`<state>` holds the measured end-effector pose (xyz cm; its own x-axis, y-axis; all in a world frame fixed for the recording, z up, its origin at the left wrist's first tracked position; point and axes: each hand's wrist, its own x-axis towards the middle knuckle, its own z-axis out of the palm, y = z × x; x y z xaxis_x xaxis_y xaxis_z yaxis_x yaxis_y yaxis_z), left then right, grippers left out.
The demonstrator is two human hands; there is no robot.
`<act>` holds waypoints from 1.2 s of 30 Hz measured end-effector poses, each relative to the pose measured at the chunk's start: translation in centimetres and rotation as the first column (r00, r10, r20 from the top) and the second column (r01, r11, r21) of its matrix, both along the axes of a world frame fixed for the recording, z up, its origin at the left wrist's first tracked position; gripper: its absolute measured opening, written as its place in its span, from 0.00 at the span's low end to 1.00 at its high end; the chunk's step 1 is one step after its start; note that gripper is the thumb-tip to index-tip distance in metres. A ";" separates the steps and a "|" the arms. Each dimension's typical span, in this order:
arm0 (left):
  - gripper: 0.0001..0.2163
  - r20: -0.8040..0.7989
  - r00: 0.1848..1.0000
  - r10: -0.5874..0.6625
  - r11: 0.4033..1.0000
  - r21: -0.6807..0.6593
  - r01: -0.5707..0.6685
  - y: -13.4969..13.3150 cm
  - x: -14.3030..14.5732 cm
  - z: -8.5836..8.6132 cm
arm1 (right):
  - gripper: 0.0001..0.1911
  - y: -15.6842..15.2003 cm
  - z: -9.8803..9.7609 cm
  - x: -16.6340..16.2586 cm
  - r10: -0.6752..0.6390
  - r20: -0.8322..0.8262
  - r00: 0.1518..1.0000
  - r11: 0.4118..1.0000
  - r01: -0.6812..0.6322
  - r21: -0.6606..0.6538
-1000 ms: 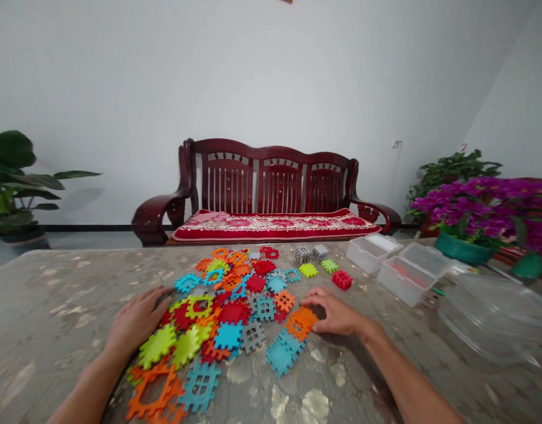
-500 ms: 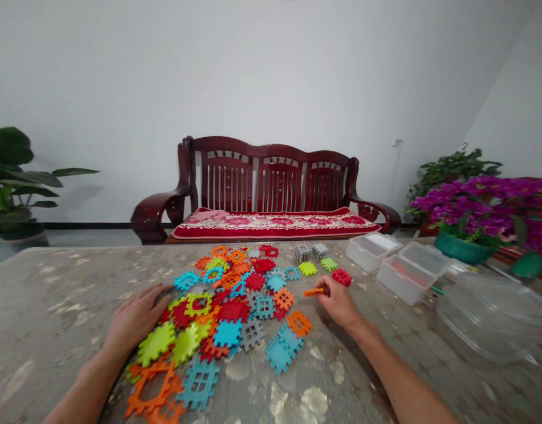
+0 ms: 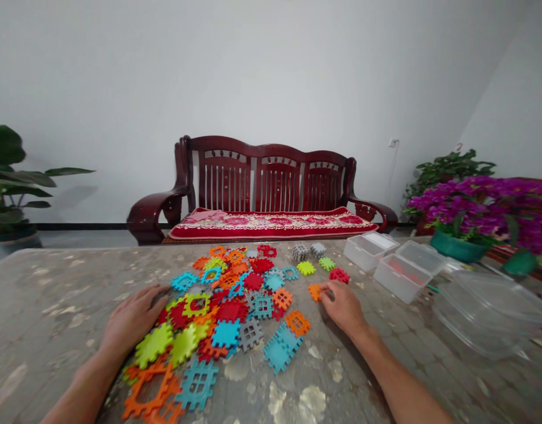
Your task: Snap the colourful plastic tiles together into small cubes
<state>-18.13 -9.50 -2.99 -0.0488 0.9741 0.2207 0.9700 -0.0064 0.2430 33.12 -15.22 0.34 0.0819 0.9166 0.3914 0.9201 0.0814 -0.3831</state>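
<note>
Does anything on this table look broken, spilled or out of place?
Nothing stands out as broken or spilled. The toothed pieces lie jumbled and overlapping beside the left hand, and the right hand holds an orange piece.

You have two hands in view, the left hand (image 3: 133,315) and the right hand (image 3: 343,305), and one surface (image 3: 63,300). Count one orange piece (image 3: 313,292) in your right fingers, two gray blocks (image 3: 299,252), two lime pieces (image 3: 305,268) and one red block (image 3: 340,274). One group of three pieces (image 3: 277,355) has two blue, one orange. Your single heap (image 3: 232,310) overlaps too much to count exactly. You also see two clear boxes (image 3: 395,282), two leafy plants (image 3: 451,169), one wooden sofa (image 3: 275,149) and one wall socket (image 3: 393,142).
</note>
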 end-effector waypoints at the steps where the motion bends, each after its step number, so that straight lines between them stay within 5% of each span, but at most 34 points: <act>1: 0.26 -0.002 1.000 0.001 1.000 -0.002 -0.001 0.0 0.0 0.0 | 0.10 -0.1 0.0 -0.3 -0.007 0.035 0.999 1.000 0.007 -0.010; 11: 0.27 -0.043 0.999 -0.005 1.000 -0.002 0.005 -0.2 0.1 0.0 | 0.11 0.8 -0.7 -0.1 -0.018 0.167 0.986 0.999 0.026 -0.047; 19: 0.27 -0.042 0.999 -0.002 1.000 -0.013 0.001 -0.2 0.2 0.2 | 0.16 1.3 -0.7 0.6 0.008 0.119 0.993 1.000 -0.009 0.008; 24: 0.26 -0.044 0.999 0.002 1.000 -0.002 -0.002 -0.2 0.2 0.3 | 0.13 0.1 0.0 -1.1 0.205 -0.195 0.959 0.975 -0.218 -0.044; 27: 0.26 -0.033 0.999 0.010 1.000 -0.012 -0.011 -0.3 0.3 0.3 | 0.16 -0.8 0.8 -2.5 0.392 -0.343 0.854 0.872 -0.464 -0.157; 31: 0.26 0.003 1.000 0.008 1.000 -0.007 -0.008 -0.3 0.3 0.3 | 0.23 -1.6 1.7 -3.5 0.568 -0.284 0.772 0.762 -0.624 -0.174; 36: 0.26 0.012 1.000 -0.007 1.000 0.003 0.007 -0.3 0.3 0.3 | 0.17 -2.1 2.3 -3.5 0.557 -0.190 0.809 0.793 -0.585 -0.169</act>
